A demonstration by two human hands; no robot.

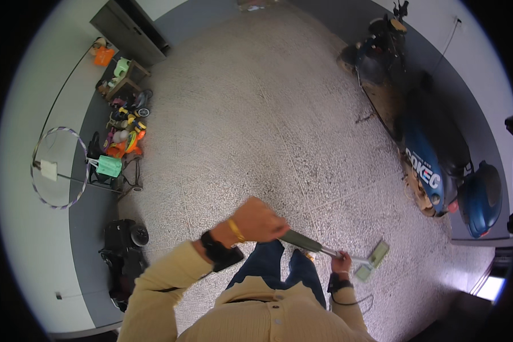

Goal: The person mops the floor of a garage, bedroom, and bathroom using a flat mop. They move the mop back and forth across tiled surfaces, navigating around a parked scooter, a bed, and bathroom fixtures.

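Observation:
A flat mop with a dark green handle grip (302,240), a silver pole and a pale green head (380,251) slants across the front of my body. My left hand (256,219) is closed round the top end of the grip. Lower down, my right hand (341,263) wraps the metal pole not far from the head. The mop head lies over the speckled floor (256,137) to my right; whether it touches the floor I cannot tell. Dark bands circle both my wrists, and a yellow bracelet is on the left one.
Along the right wall stands a blue scooter (422,165). Children's toys (128,134), a light green bag (109,166) and a black ride-on toy (122,259) line the left wall. A hoop (60,129) hangs there. A grey cabinet (128,34) stands at the far left.

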